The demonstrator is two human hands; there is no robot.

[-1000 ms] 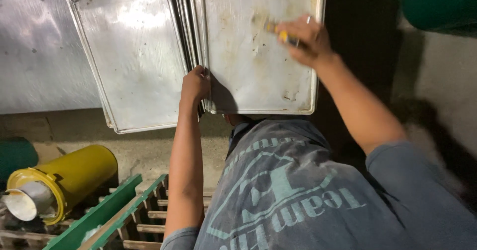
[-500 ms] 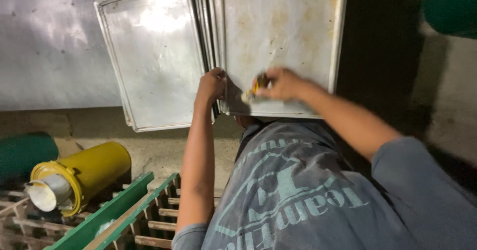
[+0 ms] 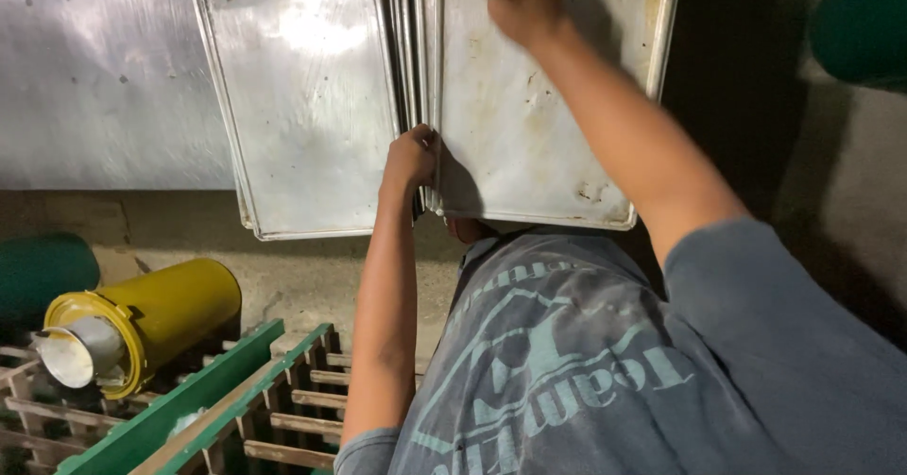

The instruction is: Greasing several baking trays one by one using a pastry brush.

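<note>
**Hands on a dirty metal tray**

The right hand (image 3: 522, 1) is blurry and cut off at the top of the frame, so I cannot tell if it grips anything. It is up against the tray (image 3: 539, 144), a flat, shiny metal rectangle with brown spots. The left hand (image 3: 412, 157) is closed on the tray's left edge, mid frame. More trays (image 3: 307, 97) lean beside it. Lower left, a yellow can (image 3: 156, 314) lies on its side.
</note>
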